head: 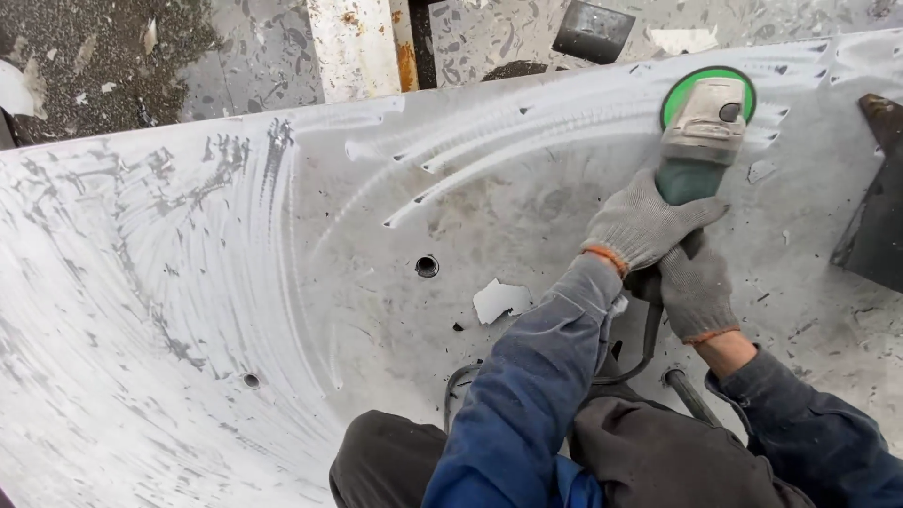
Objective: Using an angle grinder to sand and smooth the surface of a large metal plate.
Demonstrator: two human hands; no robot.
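Dusty grey metal fills nearly the whole view, a big curved metal sheet (235, 282) scuffed and swept with pale arcs; we are kneeling right on it, our dark trousers (649, 461) bunched at the bottom edge, blue sleeves (527, 395) reaching forward; a black cable (649, 343) loops out between knee and forearm, and a dark rod-like handle (691, 395) lies just beside it; both our hands wear grey knit gloves with orange cuffs; our right hand (696, 287) is wrapped round the rear grip of the angle grinder (701, 141), and our left hand (644, 226) crosses over it, clamped on the green body just ahead; so both hands sit together, touching, closed tight on the tool; the grinder points away from us, its pale head and green disc (673, 99) pressed flat on the sheet near the far right edge; fresh bright streaks fan leftward from the disc; nearer the middle we pass a small round hole (427, 266) and a torn white scrap (500, 301), with another hole (250, 380) lower left; a dark plate (875, 216) lies at the right border; beyond the sheet's far edge, speckled ground (94, 75), a rusty white post (362, 42) and a dark square piece (593, 30).
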